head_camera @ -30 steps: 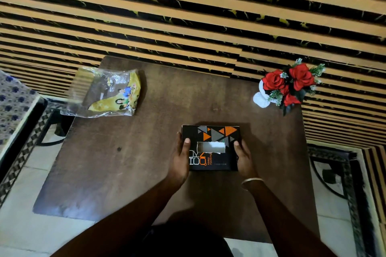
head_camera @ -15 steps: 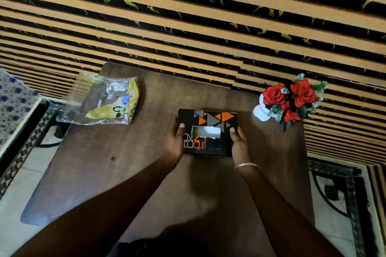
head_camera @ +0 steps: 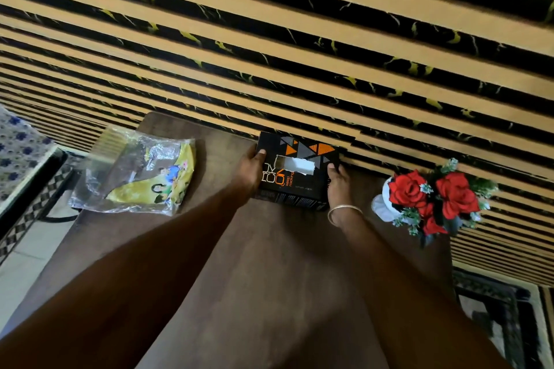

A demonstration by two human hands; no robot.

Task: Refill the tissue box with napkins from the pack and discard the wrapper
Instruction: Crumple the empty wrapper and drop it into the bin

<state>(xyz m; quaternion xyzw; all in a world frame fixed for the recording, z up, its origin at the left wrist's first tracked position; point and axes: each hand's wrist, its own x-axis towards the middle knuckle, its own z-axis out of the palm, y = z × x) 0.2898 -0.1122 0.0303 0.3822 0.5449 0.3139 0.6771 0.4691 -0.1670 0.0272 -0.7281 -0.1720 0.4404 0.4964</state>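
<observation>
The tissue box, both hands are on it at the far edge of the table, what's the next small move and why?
Probably let go of the tissue box and send the left hand to the wrapper. The box sits at the table's far edge with white napkin showing in its slot, while the crumpled wrapper lies undiscarded at the left. The right hand can simply release.

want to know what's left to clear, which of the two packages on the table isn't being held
The clear plastic wrapper with yellow print, lying at the table's far left corner. Both hands, left hand and right hand, grip the black tissue box.
</observation>
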